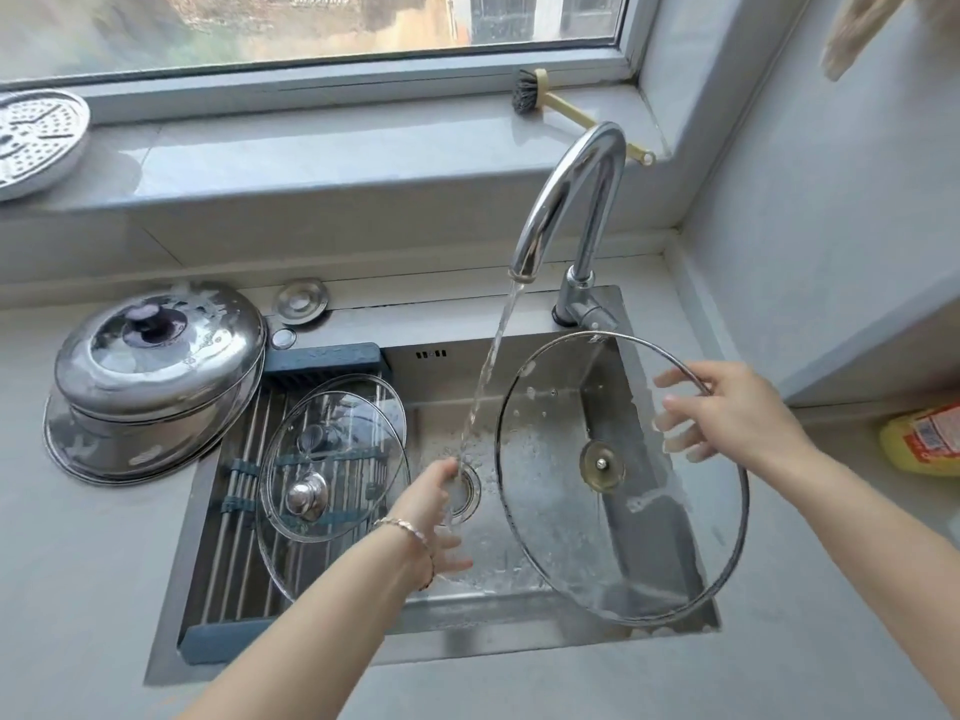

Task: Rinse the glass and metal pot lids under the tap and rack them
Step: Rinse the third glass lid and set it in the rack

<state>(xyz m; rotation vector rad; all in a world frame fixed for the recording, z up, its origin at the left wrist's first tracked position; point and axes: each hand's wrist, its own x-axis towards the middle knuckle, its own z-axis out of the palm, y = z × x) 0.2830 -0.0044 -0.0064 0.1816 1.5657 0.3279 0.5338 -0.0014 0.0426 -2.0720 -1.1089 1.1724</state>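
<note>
Head | right grip [737, 413] holds glass lid [571, 517] rim | left grip [436, 511] relaxed, empty, under tap [571, 200] stream

Cropped and blurred.
Steamer tray [36, 137], yellow bottle [922, 439] ran off-frame; left hand [434, 511] fingertips blurred, right hand [743, 413] fingers hazy behind glass lid [571, 537].

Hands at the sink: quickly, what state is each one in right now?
Left hand: open, holding nothing, under the tap water.
Right hand: gripping the large glass lid by its rim.

left hand [435, 504] relaxed, right hand [732, 415] pinching lid [566, 517]
</note>
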